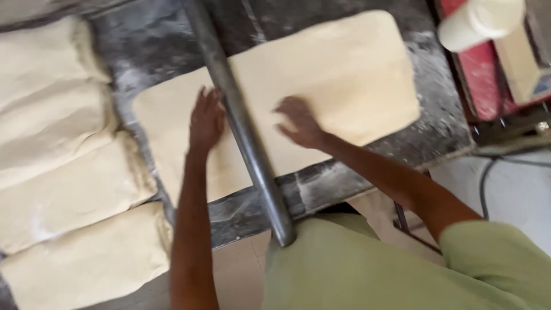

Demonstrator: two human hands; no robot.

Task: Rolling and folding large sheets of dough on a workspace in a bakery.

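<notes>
My left hand (205, 117) lies flat, fingers spread, on the dough sheet (321, 86), just beside the metal rolling pipe (241, 123). My right hand (298, 121) is open too, palm down on the dough across the pipe; neither hand grips anything. The sheet lies on the floured dark table (436, 115). Folded dough slabs (63, 172) line up left. Top right: a white cylindrical container (479, 22), contents hidden, by a red box (479, 80).

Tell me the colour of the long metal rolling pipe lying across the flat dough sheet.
Dark grey, dusted with flour: the long metal rolling pipe, seen best in the head view.
</notes>
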